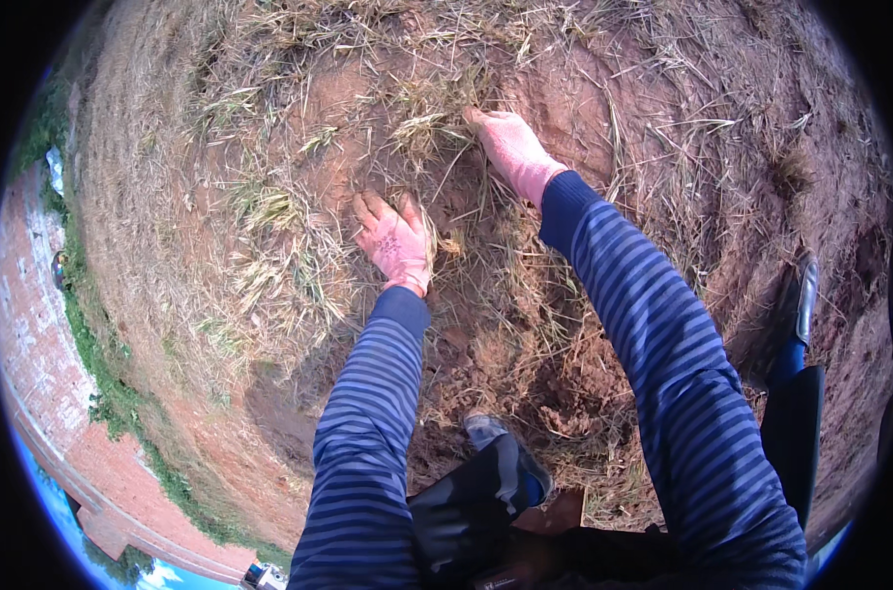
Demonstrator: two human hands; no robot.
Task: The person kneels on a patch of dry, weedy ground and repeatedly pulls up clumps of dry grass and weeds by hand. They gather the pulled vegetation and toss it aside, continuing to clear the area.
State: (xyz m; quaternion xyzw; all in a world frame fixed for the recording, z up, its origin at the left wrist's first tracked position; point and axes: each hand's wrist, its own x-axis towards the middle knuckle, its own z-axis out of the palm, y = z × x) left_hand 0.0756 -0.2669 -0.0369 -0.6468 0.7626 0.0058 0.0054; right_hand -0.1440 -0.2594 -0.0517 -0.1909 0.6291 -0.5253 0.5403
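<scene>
Both of my hands wear pink work gloves with soiled fingertips. My left hand (393, 240) lies with its fingers spread, back up, low over the reddish soil and cut grass, and some dry blades run along its right edge. Farther out and to the right, my right hand (509, 144) has its fingers drawn together at the edge of a grass tuft (424, 134); whether it grips any blades cannot be told. Another pale green tuft (273, 210) grows to the left of my left hand. Loose clods of soil (579, 391) lie nearer my body.
My shoe (487, 431) rests on the soil near the bottom centre. Another shoe (808, 295) stands at the right. Dry grass covers the slope around. At the far left, a strip of green plants (129, 413) borders a brick-coloured surface (41, 324).
</scene>
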